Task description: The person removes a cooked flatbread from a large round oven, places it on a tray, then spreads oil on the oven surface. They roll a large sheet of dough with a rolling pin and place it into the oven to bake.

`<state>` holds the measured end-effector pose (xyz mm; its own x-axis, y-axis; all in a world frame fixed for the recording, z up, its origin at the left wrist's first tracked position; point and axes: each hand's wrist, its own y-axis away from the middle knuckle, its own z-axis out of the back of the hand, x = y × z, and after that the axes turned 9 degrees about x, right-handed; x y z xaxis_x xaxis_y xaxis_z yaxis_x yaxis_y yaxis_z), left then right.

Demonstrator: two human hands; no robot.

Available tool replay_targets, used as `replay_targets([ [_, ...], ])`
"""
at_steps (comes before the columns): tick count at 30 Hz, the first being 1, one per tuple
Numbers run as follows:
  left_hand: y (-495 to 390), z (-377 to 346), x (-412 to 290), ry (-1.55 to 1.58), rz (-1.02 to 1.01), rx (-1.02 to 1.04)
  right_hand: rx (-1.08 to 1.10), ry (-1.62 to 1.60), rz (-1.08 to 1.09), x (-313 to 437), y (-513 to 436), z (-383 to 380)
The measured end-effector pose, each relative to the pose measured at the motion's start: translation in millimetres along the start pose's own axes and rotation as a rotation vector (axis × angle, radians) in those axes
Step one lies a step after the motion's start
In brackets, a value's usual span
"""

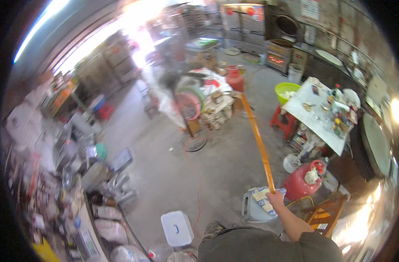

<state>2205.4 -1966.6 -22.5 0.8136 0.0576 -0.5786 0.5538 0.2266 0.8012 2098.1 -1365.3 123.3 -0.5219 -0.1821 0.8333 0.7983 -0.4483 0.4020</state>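
My right hand [276, 199] is closed around the near end of a long yellow-orange pole [258, 140], perhaps bamboo. The pole slants away across the concrete floor, its far end showing near a small red gas cylinder [235, 80]. Just beneath my hand stands a grey plastic stool [248, 211] with a blue and cream printed sheet [264, 199] on its seat. To the right of the hand is a larger red gas cylinder [302, 181] with a pale cloth by its valve. My left hand is out of view.
A white-topped table [304, 113] at right holds bottles and jars. Beside it, a lime-green basin [286, 91] rests on a red stool [284, 121]. A pedestal fan [195, 144] stands mid-floor. A lidded white plastic box [177, 228] lies near my feet, with cluttered shelving [88, 235] to the left.
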Motion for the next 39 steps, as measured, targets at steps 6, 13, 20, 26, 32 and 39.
replay_targets([
  [6,-97.9,-45.2,-126.4,-0.067,0.044,0.138,-0.111,-0.001,-0.03,7.6,-91.3,-13.3],
  [13,-234.7,-44.2,-253.2,-0.47,-0.051,0.173,-0.261,0.094,-0.241,67.5,-162.4,-5.7],
  [20,-338.0,-256.4,-495.1,-0.631,-0.397,0.193,-0.336,0.037,-0.266,127.5,-230.2,5.9],
  [26,-332.0,-519.2,-633.0,-0.89,-0.625,0.486,-0.392,-0.087,-0.261,174.2,-298.6,30.1],
  [32,-345.0,-690.0,-726.9,-0.814,-0.645,0.522,-0.412,-0.12,-0.205,229.3,-420.9,100.2],
  [39,-398.3,-803.2,-812.9,-0.772,-0.553,0.37,-0.388,-0.191,-0.205,306.8,-569.7,206.6],
])
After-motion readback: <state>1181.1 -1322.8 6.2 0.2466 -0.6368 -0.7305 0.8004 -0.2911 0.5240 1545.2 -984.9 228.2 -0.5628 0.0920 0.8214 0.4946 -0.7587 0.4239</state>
